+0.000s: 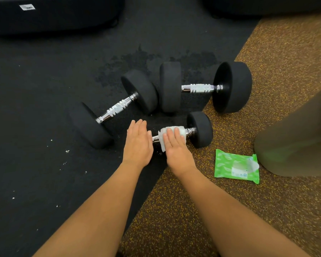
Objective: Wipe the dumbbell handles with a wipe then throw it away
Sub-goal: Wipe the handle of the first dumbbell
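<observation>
Now right hand [176, 147] presses wipe [162, 137] on handle [191, 131].

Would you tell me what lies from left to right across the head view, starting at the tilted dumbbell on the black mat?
tilted dumbbell → left hand → right hand pressing the wipe → green wipe pack → trouser leg

A gym: three black-headed dumbbells [170, 86] with knurled chrome handles [200, 88] lie where black rubber matting [44, 108] meets yellow-speckled rubber flooring [267, 210], with dark padded equipment [54, 15] at the far edge.
</observation>
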